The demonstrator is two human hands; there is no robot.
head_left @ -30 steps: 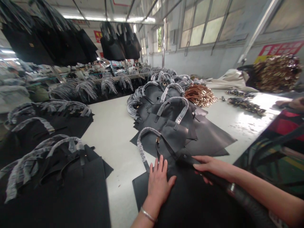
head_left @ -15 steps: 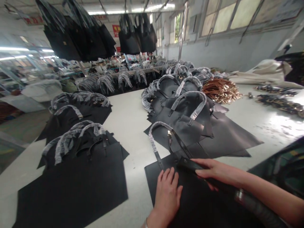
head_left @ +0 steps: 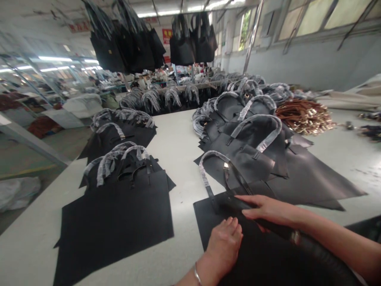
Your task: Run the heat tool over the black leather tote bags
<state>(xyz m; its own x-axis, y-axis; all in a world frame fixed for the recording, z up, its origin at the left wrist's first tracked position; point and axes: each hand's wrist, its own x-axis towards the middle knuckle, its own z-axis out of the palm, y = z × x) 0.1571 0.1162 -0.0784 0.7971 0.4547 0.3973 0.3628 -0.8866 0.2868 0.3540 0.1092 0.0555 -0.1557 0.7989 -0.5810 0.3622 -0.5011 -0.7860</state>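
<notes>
I see the left hand (head_left: 226, 243) half-curled on a black bag (head_left: 263, 262), at the table's (head_left: 184, 192) near right; whether it grasps anything, I can't tell. The right hand (head_left: 268, 209) wraps a dark tool (head_left: 281, 231) over the bag.

Ceiling tubes (head_left: 56, 58): burning white over at the far left, the strongest light I can see from here
Windows (head_left: 312, 20): milky daylight at upper right, softer than the tubes
Tabletop (head_left: 178, 139): pale and evenly lit, washing toward white on its right side
Black sheets (head_left: 315, 174): a broad grey sheen across the right-hand pile
Near bag (head_left: 268, 258): so dark along the bottom that its detail sinks away
Wrapped handles (head_left: 269, 139): small bright glints on the plastic
Left hand (head_left: 224, 242) and right hand (head_left: 264, 210): well lit, slightly soft
Ribbed hose (head_left: 324, 250): dim and blurred
Far workshop (head_left: 38, 89): hazy, smeared, stretched toward the edge
Pole (head_left: 253, 35): leaning with the wide-angle distortion
</notes>
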